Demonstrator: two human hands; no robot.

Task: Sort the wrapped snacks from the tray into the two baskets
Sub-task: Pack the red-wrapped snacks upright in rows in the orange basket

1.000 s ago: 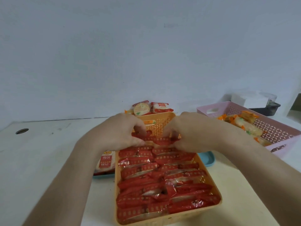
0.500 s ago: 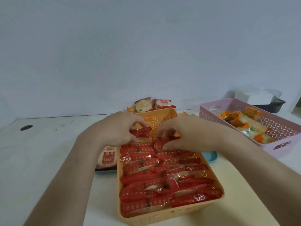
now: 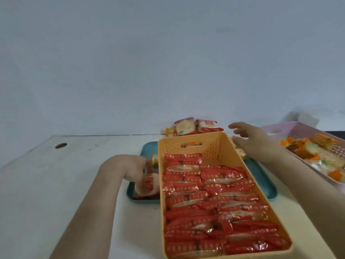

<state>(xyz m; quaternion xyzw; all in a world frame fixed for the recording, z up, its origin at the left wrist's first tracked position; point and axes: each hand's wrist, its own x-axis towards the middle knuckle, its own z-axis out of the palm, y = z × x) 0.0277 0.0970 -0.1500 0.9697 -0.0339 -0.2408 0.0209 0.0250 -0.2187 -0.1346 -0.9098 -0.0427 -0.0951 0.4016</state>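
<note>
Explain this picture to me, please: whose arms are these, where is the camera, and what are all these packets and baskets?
No machine here: these are a person's two bare arms, filmed by one wide-angle camera worn on their head, looking down at a pale table. In the middle stands an orange basket full of red wrapped snacks, set on a teal tray. At the right is a pink basket holding orange-and-green wrapped snacks. A few more packets lie behind the orange basket. The left hand grips a red-and-white packet on the tray; the right hand is open, holding nothing, reaching past the basket's far right corner.
</note>
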